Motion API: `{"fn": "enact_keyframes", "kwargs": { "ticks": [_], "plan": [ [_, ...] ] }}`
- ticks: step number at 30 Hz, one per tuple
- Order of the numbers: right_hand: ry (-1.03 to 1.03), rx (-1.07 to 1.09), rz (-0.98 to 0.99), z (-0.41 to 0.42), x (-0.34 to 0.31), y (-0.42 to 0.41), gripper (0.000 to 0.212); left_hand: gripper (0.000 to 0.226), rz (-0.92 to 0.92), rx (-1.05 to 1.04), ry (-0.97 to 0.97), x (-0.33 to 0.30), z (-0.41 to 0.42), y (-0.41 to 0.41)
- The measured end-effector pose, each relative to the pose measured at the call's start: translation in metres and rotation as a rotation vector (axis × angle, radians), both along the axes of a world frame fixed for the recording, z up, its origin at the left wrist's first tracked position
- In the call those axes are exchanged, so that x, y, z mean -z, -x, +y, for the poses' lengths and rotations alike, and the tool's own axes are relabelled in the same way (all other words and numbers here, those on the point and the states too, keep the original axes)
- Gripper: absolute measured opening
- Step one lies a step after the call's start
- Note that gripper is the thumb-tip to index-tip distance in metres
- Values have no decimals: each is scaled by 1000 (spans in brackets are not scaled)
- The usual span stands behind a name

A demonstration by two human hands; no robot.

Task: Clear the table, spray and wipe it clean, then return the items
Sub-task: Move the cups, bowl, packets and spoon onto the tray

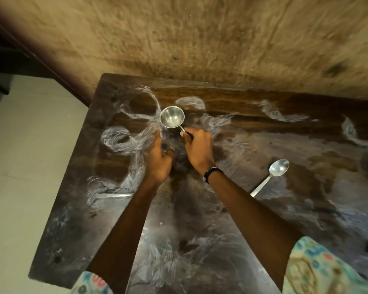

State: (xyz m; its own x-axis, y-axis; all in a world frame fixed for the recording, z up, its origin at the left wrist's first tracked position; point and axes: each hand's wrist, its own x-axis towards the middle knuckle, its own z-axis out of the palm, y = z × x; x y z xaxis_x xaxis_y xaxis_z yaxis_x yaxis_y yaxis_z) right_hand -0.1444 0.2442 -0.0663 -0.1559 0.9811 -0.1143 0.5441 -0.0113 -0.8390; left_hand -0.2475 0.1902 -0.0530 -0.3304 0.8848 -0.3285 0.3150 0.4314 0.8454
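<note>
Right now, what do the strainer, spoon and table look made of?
Strainer: shiny metal, probably steel, with bright reflections in its bowl. Spoon: the same polished silvery metal look. Table: dark wood, grain showing, smeared with white streaks.

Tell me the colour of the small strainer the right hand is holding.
Shiny silver metal strainer, its handle pinched by the right hand; the head view shows it best.

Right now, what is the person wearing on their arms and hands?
Both forearms are bare. The right wrist carries a dark beaded bracelet. Short sleeves in a pale fabric printed with blue, red and green patterns show at the bottom corners. No gloves on the left hand or right hand.
</note>
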Motion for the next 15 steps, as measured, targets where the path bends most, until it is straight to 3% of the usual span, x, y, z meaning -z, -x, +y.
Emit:
{"fn": "enact_keyframes", "kwargs": {
  "ticks": [7,15],
  "plan": [
    [-40,142,119,-54,2,-59,19,64,-41,-6,39,-14,-24,-31],
    [-79,335,271,-94,-10,-165,18,56,-108,133,-14,-28,-33,-142]
  ]
}}
